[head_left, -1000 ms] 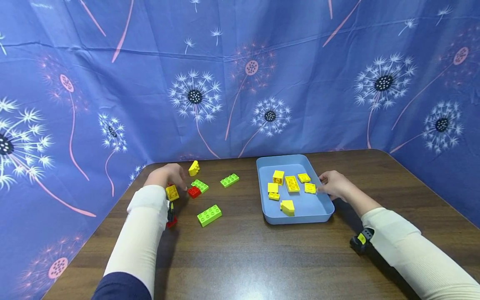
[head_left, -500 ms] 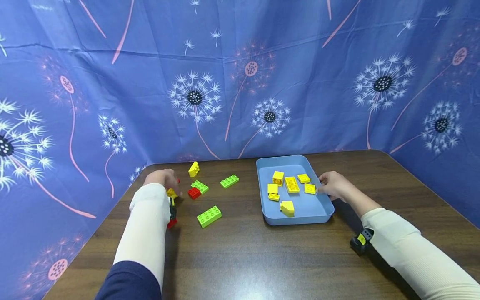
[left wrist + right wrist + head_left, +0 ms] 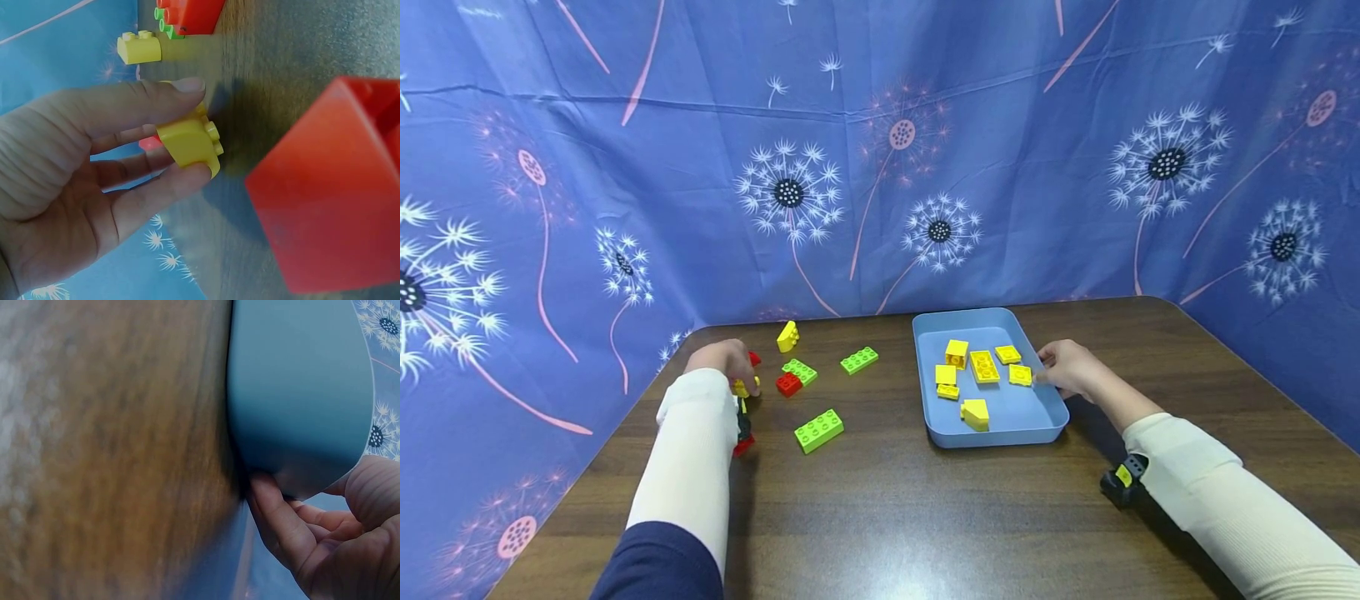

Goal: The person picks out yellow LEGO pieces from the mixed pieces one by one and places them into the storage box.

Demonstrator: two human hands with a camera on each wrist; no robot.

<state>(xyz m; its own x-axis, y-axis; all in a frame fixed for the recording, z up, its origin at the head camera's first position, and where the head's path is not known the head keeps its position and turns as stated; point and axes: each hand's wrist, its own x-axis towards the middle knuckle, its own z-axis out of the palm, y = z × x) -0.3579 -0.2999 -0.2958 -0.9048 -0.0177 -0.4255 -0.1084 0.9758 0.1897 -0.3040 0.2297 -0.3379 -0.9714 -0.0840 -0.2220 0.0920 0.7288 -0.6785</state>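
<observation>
Between thumb and fingertips, my left hand [image 3: 721, 360] pinches a yellow building brick [image 3: 187, 142] with studs and a curved side, close above the left part of the table. My right hand [image 3: 1070, 368] grips the right wall of a blue tray [image 3: 1026, 423], thumb at the rim and fingers against the outside, as the right wrist view shows. Inside the tray lie several yellow bricks [image 3: 984, 367]. A red brick [image 3: 331, 194] looms near the left hand in the left wrist view. Another red piece [image 3: 754, 358] shows just beyond the left fingers.
Right of the left hand lie a red brick [image 3: 788, 384] against a green one [image 3: 801, 372], a large green brick [image 3: 818, 431] and a thinner green brick [image 3: 859, 360]. A yellow brick [image 3: 787, 337] stands near the back edge. A patterned blue cloth [image 3: 865, 233] hangs behind the table.
My left hand has drawn slightly left and taken hold of the yellow brick that lay beside it, turning it. The right hand and the tray have stayed in place.
</observation>
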